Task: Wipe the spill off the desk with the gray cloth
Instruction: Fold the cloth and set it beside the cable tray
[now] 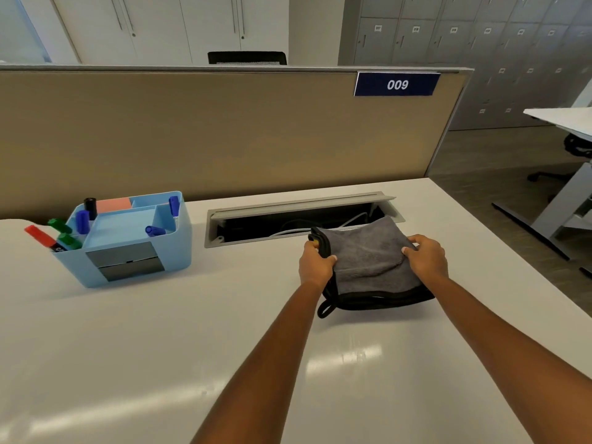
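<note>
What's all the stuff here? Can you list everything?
cloth: one, gray with black edge, desk's right, held in both hands
desk: one, white, foreground
organizer: one, light blue, desk's left
markers: seven, three blue, two green, one red, one black, in organizer
pink block: one, pink, organizer's back
cable hatch: one, gray, open, behind cloth
divider: one, beige, behind desk
sign 009: one, navy, on divider
lockers: many, gray, far right
left hand: one, grips cloth's left edge
right hand: one, grips cloth's right edge
</note>
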